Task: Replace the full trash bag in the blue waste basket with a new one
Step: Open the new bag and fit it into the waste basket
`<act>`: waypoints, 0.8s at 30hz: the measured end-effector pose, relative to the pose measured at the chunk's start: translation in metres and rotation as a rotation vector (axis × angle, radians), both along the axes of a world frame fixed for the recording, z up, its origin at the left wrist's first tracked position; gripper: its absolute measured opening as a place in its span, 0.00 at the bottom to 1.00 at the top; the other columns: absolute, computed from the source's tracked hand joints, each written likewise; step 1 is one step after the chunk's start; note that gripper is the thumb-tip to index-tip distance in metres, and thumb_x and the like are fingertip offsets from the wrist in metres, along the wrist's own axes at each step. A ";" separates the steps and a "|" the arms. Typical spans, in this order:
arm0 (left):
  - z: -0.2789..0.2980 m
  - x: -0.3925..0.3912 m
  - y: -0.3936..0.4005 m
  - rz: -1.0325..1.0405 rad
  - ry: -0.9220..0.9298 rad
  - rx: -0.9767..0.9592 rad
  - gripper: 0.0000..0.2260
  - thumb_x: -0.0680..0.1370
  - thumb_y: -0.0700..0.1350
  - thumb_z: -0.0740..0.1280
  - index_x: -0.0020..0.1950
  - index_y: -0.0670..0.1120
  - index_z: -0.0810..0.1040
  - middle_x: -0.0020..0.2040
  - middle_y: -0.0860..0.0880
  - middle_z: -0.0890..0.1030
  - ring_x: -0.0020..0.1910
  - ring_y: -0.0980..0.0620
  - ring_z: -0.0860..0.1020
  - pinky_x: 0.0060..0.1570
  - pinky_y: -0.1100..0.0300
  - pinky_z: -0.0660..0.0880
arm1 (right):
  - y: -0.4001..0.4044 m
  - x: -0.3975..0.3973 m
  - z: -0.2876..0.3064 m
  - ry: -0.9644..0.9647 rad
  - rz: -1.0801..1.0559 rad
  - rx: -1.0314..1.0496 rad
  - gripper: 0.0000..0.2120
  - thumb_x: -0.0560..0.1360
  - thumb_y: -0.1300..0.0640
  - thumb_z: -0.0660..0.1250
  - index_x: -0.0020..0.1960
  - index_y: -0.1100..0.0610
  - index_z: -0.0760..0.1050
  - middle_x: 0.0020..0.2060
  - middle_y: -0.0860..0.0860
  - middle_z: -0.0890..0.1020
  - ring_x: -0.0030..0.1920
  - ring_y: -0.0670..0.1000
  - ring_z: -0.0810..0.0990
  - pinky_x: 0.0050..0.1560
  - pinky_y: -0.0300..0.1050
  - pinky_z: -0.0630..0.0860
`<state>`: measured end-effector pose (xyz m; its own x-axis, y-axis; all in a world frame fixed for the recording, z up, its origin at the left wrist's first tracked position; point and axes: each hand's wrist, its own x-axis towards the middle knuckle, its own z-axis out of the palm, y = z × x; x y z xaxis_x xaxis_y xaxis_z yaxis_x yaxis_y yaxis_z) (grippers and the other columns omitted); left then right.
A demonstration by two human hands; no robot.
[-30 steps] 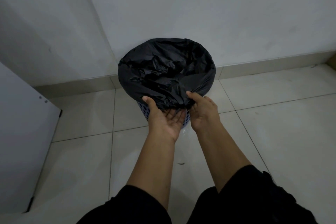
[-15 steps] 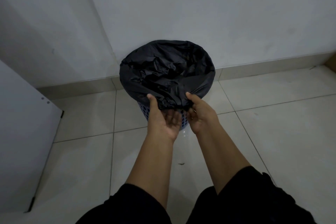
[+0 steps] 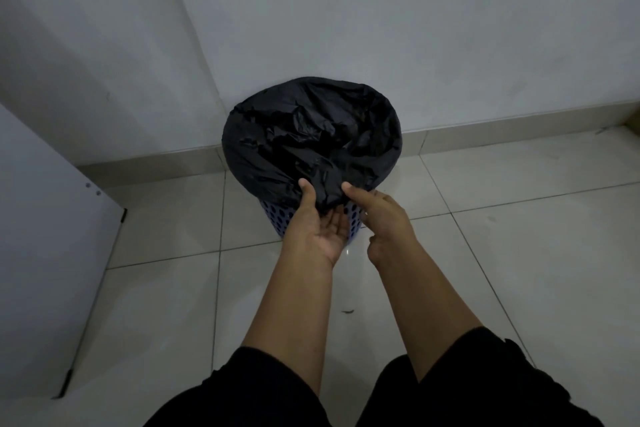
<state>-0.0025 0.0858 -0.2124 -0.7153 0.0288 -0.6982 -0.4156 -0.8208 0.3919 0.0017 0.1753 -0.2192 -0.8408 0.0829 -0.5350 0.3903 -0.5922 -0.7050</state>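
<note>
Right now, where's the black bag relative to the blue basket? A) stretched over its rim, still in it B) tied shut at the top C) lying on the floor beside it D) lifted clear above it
A: the black bag is folded over the rim of the blue basket, with the left hand and right hand gripping its near edge.

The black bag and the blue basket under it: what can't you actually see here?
Head view only:
- Blue waste basket: mostly hidden by the folded-over black bag and both hands.
- Bag's contents: dark crumpled plastic hides them.
- Left hand: fingertips tucked under the bag's edge.
- Right hand: seen from the back; grip unclear.
- White panel: cut off by the left edge.
</note>
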 end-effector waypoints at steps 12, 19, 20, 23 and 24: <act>-0.002 0.005 -0.005 0.147 0.071 0.021 0.26 0.74 0.59 0.68 0.61 0.40 0.73 0.51 0.43 0.79 0.51 0.48 0.78 0.63 0.54 0.73 | -0.007 -0.011 -0.001 0.060 0.029 -0.141 0.16 0.74 0.62 0.70 0.61 0.65 0.76 0.45 0.57 0.84 0.39 0.50 0.84 0.36 0.38 0.81; -0.007 0.009 -0.015 0.249 0.114 0.039 0.32 0.73 0.64 0.66 0.66 0.43 0.72 0.59 0.41 0.76 0.53 0.46 0.78 0.56 0.52 0.76 | 0.002 -0.020 -0.006 0.089 -0.028 -0.165 0.10 0.76 0.63 0.69 0.56 0.63 0.77 0.45 0.56 0.85 0.41 0.51 0.84 0.37 0.39 0.81; -0.008 0.009 -0.016 0.236 0.108 0.015 0.31 0.73 0.64 0.65 0.67 0.43 0.71 0.60 0.41 0.76 0.53 0.46 0.78 0.57 0.53 0.75 | 0.003 -0.020 -0.006 0.094 -0.033 -0.166 0.08 0.76 0.64 0.69 0.55 0.63 0.77 0.44 0.56 0.85 0.40 0.51 0.84 0.37 0.39 0.81; -0.009 0.011 -0.015 0.177 0.101 -0.059 0.29 0.74 0.64 0.64 0.65 0.44 0.72 0.64 0.42 0.75 0.55 0.47 0.78 0.59 0.53 0.75 | 0.006 -0.022 -0.008 0.107 -0.046 -0.156 0.05 0.76 0.63 0.68 0.52 0.62 0.78 0.42 0.55 0.85 0.40 0.51 0.85 0.38 0.40 0.82; -0.010 0.012 -0.015 0.141 0.102 -0.079 0.29 0.74 0.64 0.64 0.66 0.45 0.72 0.65 0.43 0.75 0.55 0.48 0.79 0.58 0.53 0.75 | 0.006 -0.022 -0.008 0.112 -0.051 -0.153 0.05 0.76 0.63 0.68 0.51 0.61 0.78 0.42 0.55 0.85 0.40 0.51 0.84 0.39 0.41 0.82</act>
